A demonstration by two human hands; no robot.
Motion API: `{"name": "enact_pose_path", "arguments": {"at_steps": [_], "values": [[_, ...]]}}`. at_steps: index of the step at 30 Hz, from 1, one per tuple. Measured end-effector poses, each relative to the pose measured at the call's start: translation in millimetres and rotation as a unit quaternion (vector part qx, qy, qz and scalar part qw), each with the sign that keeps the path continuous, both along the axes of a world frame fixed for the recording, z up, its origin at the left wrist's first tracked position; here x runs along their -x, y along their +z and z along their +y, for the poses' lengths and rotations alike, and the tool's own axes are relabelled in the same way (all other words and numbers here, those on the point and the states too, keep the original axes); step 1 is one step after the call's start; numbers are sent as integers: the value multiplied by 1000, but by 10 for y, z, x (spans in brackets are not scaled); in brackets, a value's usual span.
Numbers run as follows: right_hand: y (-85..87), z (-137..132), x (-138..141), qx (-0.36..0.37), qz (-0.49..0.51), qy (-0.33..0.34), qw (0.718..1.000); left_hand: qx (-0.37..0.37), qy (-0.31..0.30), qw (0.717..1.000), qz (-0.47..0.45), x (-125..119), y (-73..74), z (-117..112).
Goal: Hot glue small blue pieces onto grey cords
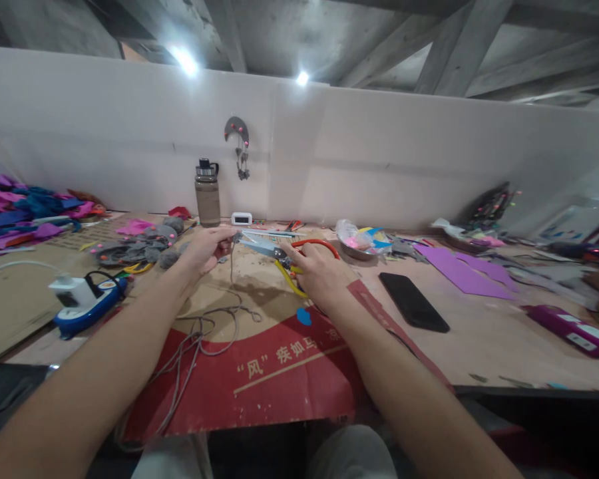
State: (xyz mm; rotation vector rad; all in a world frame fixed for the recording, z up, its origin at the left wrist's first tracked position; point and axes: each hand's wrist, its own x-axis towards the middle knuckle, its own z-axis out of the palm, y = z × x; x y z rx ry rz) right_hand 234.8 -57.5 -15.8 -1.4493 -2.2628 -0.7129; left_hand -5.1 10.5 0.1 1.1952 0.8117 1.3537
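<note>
My right hand [322, 269] grips scissors [262, 247] with one red and one yellow handle. Their blades are parted and point left, towards my other hand. My left hand [209, 247] is closed, pinching a thin grey cord [232, 269] close to the blade tips. A small grey bit shows at its fingertips, too small to name. The cord hangs down and lies in loose loops on a red and brown cardboard sheet [294, 392] below my hands. Whether the blades touch the cord I cannot tell.
Left are a blue power strip [90, 307] with a white charger and grey felt pieces [144, 247]. Behind stand a bottle [208, 199] and a small white display [241, 219]. Right lie a black phone [413, 302], purple sheets [459, 271] and a bowl [362, 251].
</note>
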Motion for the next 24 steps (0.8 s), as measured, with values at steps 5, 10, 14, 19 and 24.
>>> {"name": "enact_pose_path", "arguments": {"at_steps": [5, 10, 14, 19, 24], "values": [[12, -6, 16, 10, 1, -7, 1000, -1, 7, 1000, -4, -3, 7, -6], [15, -7, 26, 18, 4, -3, 1000, 6, 9, 1000, 1, -4, 1, 2], [11, -9, 39, 12, 9, 7, 1000, 16, 7, 1000, 17, -6, -7, -1], [0, -6, 47, 17, 12, 7, 1000, 23, 1, 999, 24, 10, -13, 7], [-30, 29, 23, 15, 21, 18, 999, 15, 26, 999, 40, 21, 1, 8]]}}
